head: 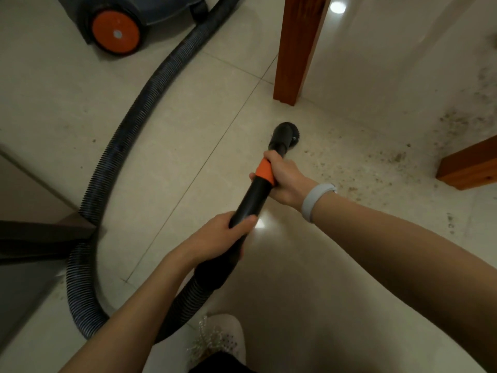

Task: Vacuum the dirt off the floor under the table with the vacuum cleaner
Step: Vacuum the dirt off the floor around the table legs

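The vacuum wand (255,195) is held in both hands, its long axis running from the lower left, near the body, up and away toward the brush nozzle (285,135) at its far end. The right hand (282,181) is wrapped around the wand at the orange collar (265,170), fingers curled round it, and is the nearer of the two to the nozzle. The left hand (217,238) grips the black tube lower down, close to where the ribbed hose (129,146) joins; both grips are closed firmly on the wand.

The nozzle sits on or just above the floor (188,125) (contact cannot be told from this angle), just in front of the bench leg (295,49) and at the near-left edge of the dirt (398,157). The dirt is scattered to the right of the nozzle and beyond it, thickening toward a second bench leg (468,168) at the right edge. The coming sweep would therefore seem to need the nozzle carried rightward, steered mostly by the right hand. The vacuum cleaner body (118,25) stands well apart at the upper left, its hose looping round behind the left arm.
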The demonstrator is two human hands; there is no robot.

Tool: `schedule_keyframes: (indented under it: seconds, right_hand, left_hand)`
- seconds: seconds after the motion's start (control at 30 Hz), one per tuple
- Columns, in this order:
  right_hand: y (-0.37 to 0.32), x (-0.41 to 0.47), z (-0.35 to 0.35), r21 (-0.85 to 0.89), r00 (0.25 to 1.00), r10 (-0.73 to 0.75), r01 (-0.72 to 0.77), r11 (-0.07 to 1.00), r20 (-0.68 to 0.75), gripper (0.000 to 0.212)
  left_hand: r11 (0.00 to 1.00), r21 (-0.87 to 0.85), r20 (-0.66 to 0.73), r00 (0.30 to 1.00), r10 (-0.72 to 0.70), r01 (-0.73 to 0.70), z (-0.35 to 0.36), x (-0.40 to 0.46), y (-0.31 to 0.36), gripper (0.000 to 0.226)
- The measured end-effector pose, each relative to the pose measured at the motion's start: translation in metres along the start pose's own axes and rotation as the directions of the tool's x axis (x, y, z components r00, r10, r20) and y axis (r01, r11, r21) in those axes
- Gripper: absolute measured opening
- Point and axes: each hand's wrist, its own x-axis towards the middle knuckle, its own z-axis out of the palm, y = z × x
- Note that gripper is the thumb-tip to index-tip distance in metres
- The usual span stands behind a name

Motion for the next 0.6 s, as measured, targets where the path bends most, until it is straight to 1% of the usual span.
schedule_keyframes:
  seconds: [0.03, 0.07, 0.13, 0.2, 0.23, 0.27, 0.3, 0.33, 0.37, 0.4, 0.43, 0.47, 0.5, 0.53, 0.57, 0.6]
  right_hand:
    - [0.006, 0.001, -0.008, -0.014, 1.0, 0.017, -0.017, 1.0, 0.004, 0.017]
    - [0.011, 0.002, -0.017, -0.066, 0.999, 0.031, -0.03, 0.997, 0.009, 0.017]
    - [0.013, 0.001, -0.034, -0.254, 0.999, 0.035, -0.031, 0.967, 0.009, 0.018]
    - [0.008, -0.002, -0.045, -0.394, 0.999, 0.034, -0.025, 0.919, 0.015, 0.018]
    - [0.004, -0.006, -0.048, -0.46, 0.999, 0.044, -0.03, 0.887, 0.019, 0.02]
    - [-0.001, -0.008, -0.05, -0.557, 0.999, 0.043, -0.028, 0.83, 0.013, 0.025]
    - [-0.006, -0.009, -0.053, -0.681, 1.0, 0.01, -0.011, 0.732, -0.005, 0.031]
    - [-0.013, -0.006, -0.057, -0.792, 0.997, -0.071, 0.027, 0.609, -0.021, 0.038]
    - [-0.021, -0.002, -0.062, -0.866, 0.979, -0.2, 0.082, 0.493, -0.022, 0.041]
    - [-0.031, 0.004, -0.068, -0.908, 0.933, -0.359, 0.142, 0.395, -0.01, 0.041]
    - [-0.041, 0.01, -0.073, -0.924, 0.862, -0.507, 0.211, 0.32, 0.021, 0.035]
    - [-0.05, 0.017, -0.077, -0.926, 0.785, -0.615, 0.283, 0.251, 0.073, 0.028]
    - [-0.058, 0.024, -0.077, -0.925, 0.724, -0.674, 0.342, 0.164, 0.147, 0.024]
    - [-0.066, 0.031, -0.075, -0.923, 0.69, -0.684, 0.379, 0.062, 0.238, 0.027]
    - [-0.073, 0.038, -0.071, -0.921, 0.693, -0.647, 0.388, -0.04, 0.32, 0.033]
    - [-0.079, 0.046, -0.065, -0.923, 0.726, -0.583, 0.364, -0.123, 0.364, 0.039]
  left_hand:
    - [0.999, -0.03, 0.053, 0.999, -0.011, 0.012, 0.005, 0.001, -0.003, 0.025]
    - [0.997, -0.075, 0.091, 0.996, -0.018, 0.025, 0.01, 0.003, -0.005, 0.023]
    - [0.978, -0.199, 0.142, 0.989, -0.028, 0.056, 0.02, 0.006, -0.004, 0.029]
    - [0.948, -0.304, 0.18, 0.983, -0.041, 0.095, 0.026, 0.013, 0.003, 0.038]
    - [0.934, -0.342, 0.192, 0.981, -0.04, 0.106, 0.029, 0.017, 0.007, 0.037]
    - [0.93, -0.354, 0.19, 0.981, -0.035, 0.102, 0.031, 0.021, 0.011, 0.033]
    - [0.94, -0.331, 0.168, 0.985, -0.028, 0.083, 0.033, 0.025, 0.013, 0.031]
    - [0.959, -0.276, 0.134, 0.991, -0.018, 0.055, 0.035, 0.028, 0.014, 0.029]
    - [0.977, -0.213, 0.099, 0.995, -0.012, 0.033, 0.038, 0.029, 0.014, 0.028]
    - [0.987, -0.162, 0.069, 0.998, -0.01, 0.021, 0.041, 0.029, 0.012, 0.026]
    - [0.991, -0.134, 0.047, 0.999, -0.011, 0.018, 0.044, 0.028, 0.009, 0.024]
    - [0.992, -0.121, 0.036, 0.999, -0.018, 0.022, 0.049, 0.026, 0.006, 0.023]
    - [0.994, -0.103, 0.035, 0.999, -0.025, 0.028, 0.053, 0.022, 0.002, 0.024]
    - [0.997, -0.074, 0.045, 0.999, -0.026, 0.029, 0.057, 0.018, -0.002, 0.024]
    - [0.999, -0.036, 0.057, 0.998, -0.023, 0.025, 0.061, 0.015, -0.007, 0.024]
    - [1.0, 0.004, 0.063, 0.998, -0.019, 0.019, 0.065, 0.013, -0.012, 0.023]
